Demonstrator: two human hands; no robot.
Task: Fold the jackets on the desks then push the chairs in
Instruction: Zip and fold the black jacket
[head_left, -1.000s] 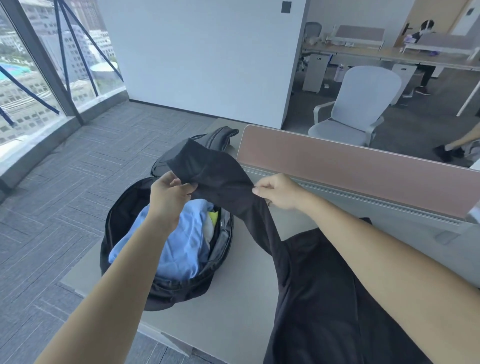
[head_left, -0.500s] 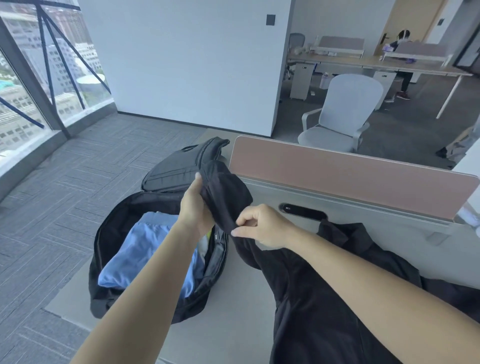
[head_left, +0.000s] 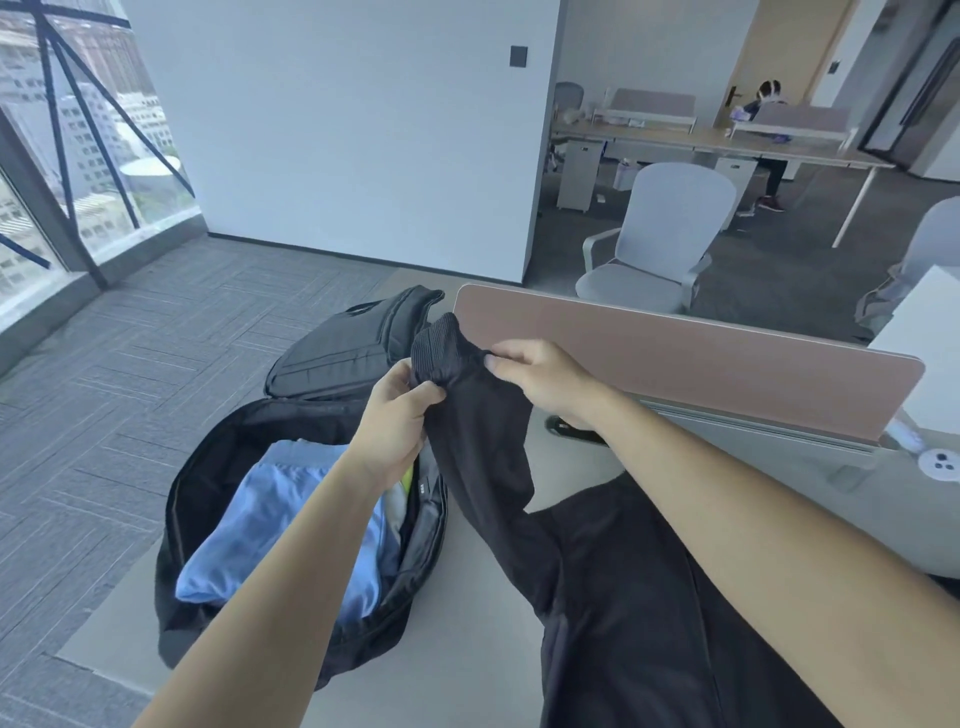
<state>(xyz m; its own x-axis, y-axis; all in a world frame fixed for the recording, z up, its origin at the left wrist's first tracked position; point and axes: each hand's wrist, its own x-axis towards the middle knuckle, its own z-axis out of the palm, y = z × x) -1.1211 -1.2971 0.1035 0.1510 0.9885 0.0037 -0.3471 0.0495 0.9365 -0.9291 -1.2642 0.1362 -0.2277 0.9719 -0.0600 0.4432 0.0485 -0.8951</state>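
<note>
Fingers (head_left: 427, 393) of left hand (head_left: 397, 421) gripping sleeve (head_left: 483, 467) below ribbed cuff (head_left: 436, 340); right hand (head_left: 540, 382) pinching cuff edge. Held taut, lifted, likely to straighten for folding. Jacket (head_left: 649, 597) body on table (head_left: 483, 665), beside open backpack (head_left: 332, 358).

A white wall (head_left: 337, 130) bearing a dark switch plate (head_left: 518, 55) stood ahead. Grey carpet tiles (head_left: 156, 353) covered the floor. Daylight entered through a dark-framed window (head_left: 78, 156) at left. A pink divider panel (head_left: 675, 358) ran across; a wooden door (head_left: 769, 47) stood beyond.
</note>
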